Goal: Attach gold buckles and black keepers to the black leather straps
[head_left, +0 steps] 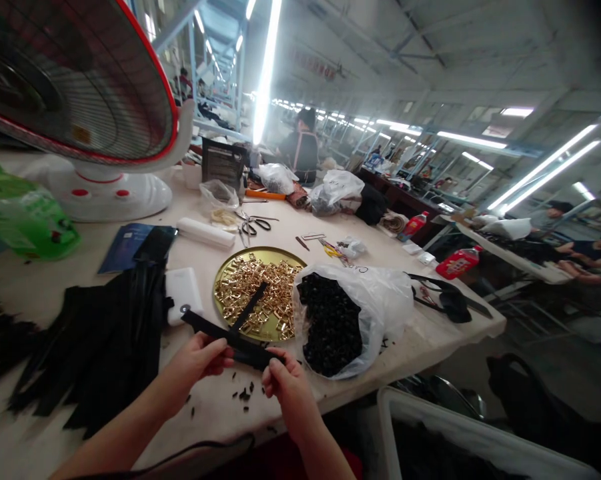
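A long black strip [215, 330], perhaps zipper tape, is stretched between my hands at the front of the table. My left hand [206, 355] is closed on it near the middle, and the free end sticks out up and left. Its right end is pinched in my right hand [285, 375]. Just beyond, a round gold tray [221, 320] holds a heap of small gold metal pieces [255, 280]. Another narrow black strip [250, 308] lies across that heap. A clear plastic bag [380, 307] full of small black pieces [327, 323] lies open at the right.
Many black strips [115, 333] are piled at left, beside a white phone-like device [184, 293]. A fan [105, 193] and green bottle [30, 220] stand behind them. Scissors [255, 223] lie farther back. Black bits [245, 393] are scattered near the edge; a white bin [480, 433] is below.
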Demonstrator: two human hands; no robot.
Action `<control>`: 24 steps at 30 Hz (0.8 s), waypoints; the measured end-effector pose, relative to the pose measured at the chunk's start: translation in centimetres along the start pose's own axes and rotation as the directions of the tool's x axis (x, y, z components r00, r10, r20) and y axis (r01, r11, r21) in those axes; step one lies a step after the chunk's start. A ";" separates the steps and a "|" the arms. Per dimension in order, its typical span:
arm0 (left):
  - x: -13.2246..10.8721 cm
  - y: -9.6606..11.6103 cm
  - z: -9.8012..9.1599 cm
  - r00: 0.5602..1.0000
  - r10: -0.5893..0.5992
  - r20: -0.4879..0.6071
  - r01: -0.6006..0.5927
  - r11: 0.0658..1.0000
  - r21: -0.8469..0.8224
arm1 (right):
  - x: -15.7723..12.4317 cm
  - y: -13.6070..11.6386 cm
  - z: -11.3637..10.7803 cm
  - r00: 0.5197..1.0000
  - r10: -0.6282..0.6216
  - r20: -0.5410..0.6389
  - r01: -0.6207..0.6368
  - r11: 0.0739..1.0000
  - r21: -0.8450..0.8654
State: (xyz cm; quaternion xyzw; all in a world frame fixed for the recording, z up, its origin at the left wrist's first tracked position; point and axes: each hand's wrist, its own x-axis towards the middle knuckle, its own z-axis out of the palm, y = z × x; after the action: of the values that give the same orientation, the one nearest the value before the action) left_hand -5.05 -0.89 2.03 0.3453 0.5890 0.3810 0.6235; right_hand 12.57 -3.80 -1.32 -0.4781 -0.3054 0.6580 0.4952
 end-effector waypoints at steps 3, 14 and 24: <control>-0.7 -0.7 0.1 0.985 -0.042 0.166 0.004 0.974 0.226 | 0.0 -0.2 -0.9 0.999 0.003 -0.033 -0.002 0.999 0.050; -0.6 -0.2 1.7 0.781 0.383 0.493 -0.596 0.223 0.771 | -0.4 -0.4 -1.9 1.000 0.006 0.023 -0.007 0.999 0.053; -0.2 -1.3 2.2 0.908 0.226 0.354 -0.419 0.452 0.787 | 4.2 -5.1 -10.5 0.900 -0.435 0.022 0.085 0.126 -0.988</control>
State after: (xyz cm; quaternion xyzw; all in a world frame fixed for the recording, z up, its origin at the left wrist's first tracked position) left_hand -2.73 -1.63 1.18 0.7462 0.5565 0.1199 0.3451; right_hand 23.99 1.11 -1.96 -0.7049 -0.6606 0.1377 0.2187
